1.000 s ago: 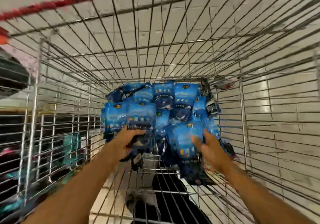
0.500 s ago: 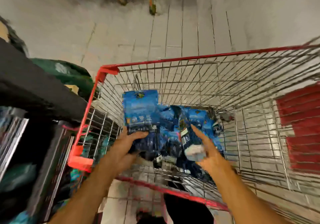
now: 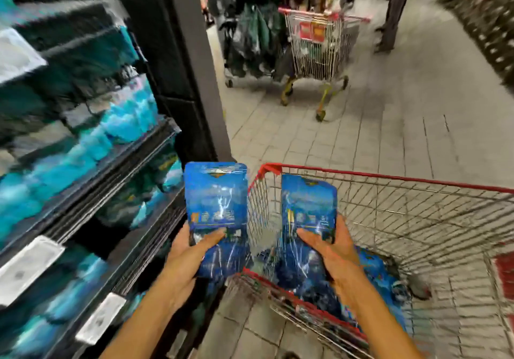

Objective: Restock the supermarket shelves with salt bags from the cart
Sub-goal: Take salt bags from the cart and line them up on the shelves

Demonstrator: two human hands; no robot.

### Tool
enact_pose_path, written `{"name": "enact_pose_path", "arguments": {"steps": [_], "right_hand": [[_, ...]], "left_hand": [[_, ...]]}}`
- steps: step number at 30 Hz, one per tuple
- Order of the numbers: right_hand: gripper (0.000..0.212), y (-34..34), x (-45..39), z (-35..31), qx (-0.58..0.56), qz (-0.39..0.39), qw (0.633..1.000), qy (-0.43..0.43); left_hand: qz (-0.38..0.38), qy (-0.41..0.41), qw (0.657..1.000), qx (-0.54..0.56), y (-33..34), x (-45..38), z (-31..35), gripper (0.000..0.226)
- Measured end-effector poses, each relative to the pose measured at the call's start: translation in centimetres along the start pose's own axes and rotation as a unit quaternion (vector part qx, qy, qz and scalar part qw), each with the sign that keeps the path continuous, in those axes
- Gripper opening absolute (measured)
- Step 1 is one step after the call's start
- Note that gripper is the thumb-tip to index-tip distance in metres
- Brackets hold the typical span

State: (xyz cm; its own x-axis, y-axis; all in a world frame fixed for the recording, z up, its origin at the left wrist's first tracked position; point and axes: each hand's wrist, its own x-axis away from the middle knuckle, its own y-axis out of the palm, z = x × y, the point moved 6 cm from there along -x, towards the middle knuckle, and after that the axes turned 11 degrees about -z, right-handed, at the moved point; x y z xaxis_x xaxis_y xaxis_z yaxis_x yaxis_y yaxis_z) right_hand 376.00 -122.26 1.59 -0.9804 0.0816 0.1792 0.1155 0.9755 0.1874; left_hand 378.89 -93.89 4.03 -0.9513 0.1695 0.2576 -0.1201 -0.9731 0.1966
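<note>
Now both hands hold blue salt bags upright above the cart.

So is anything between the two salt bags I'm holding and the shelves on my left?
Nothing visible. The left hand's bag is beside the shelves, and the right hand's bag is over the cart.
</note>
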Motion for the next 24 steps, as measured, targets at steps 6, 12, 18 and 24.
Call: {"name": "enact_pose_path", "arguments": {"steps": [6,12,18,24], "right_hand": [[0.059,9.1,-1.2,-7.2,0.062,-0.129,0.983,-0.111],[0.051,20.4,-1.8,-12.8,0.044,-0.299,0.932,-0.201],[0.049,31.4,1.1,-17.3,0.021,-0.446,0.857,-0.258],[0.046,40.3,7.5,-20.9,-0.023,-0.551,0.788,-0.275]], "left_hand": [[0.124,0.087,0.988,-0.035,-5.6,7.1,7.4,0.049],[0.258,0.192,0.947,-0.023,-9.9,15.5,14.0,0.043],[0.388,0.255,0.885,-0.039,-13.0,25.0,18.0,0.053],[0.483,0.291,0.826,-0.034,-15.1,34.9,20.7,0.054]]}}
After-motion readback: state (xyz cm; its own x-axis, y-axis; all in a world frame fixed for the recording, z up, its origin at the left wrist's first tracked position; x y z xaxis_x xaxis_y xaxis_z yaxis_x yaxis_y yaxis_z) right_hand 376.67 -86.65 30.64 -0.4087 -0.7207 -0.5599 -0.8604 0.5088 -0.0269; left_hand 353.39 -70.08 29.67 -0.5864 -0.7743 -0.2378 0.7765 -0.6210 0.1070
